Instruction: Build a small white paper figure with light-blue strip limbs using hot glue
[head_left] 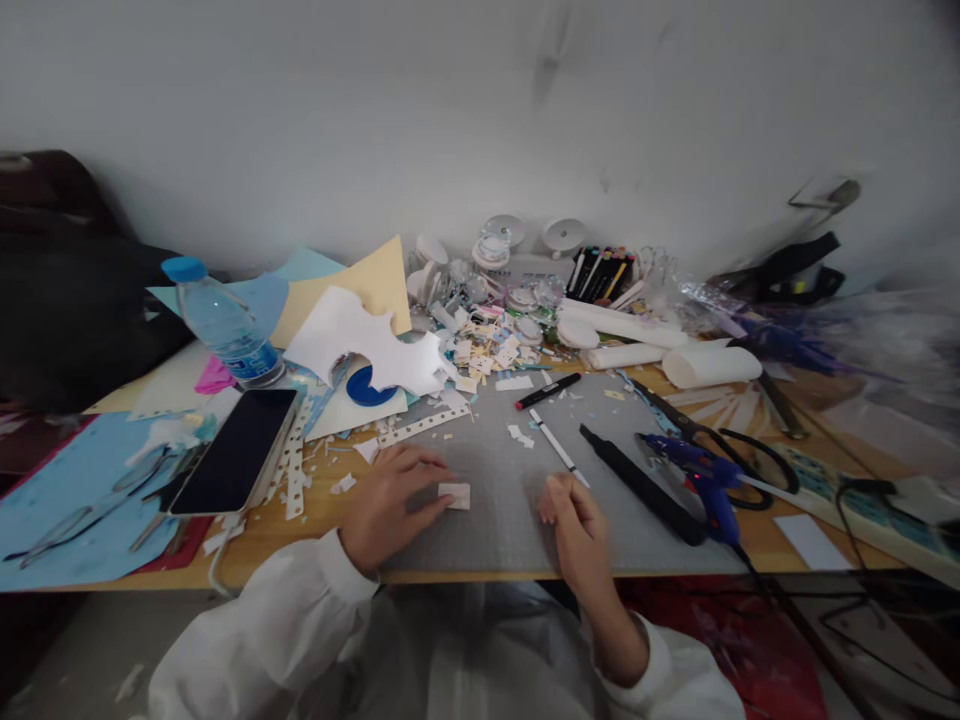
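My left hand [397, 500] rests low over the grey cutting mat [487, 460], fingers loosely spread. Its thumb tip touches the left edge of a small pale rectangular piece [459, 497], which lies flat with a gap showing between thumb and forefinger. To the right, my right hand [576, 525] hovers near the mat's front edge with its fingers curled closed. Anything inside that grip is hidden. Just beyond it lie a slim white pen [555, 445] and a black-and-red marker [549, 391]. White paper scraps [520, 436] sit between the hands, farther back.
On the right are a black-handled tool [637, 482], scissors [697, 430], a blue glue gun [697, 470] and a power strip [862, 505]. A phone [236, 450] and water bottle [225, 325] stand left. Cut paper [367, 340] and a scrap heap [487, 350] lie behind.
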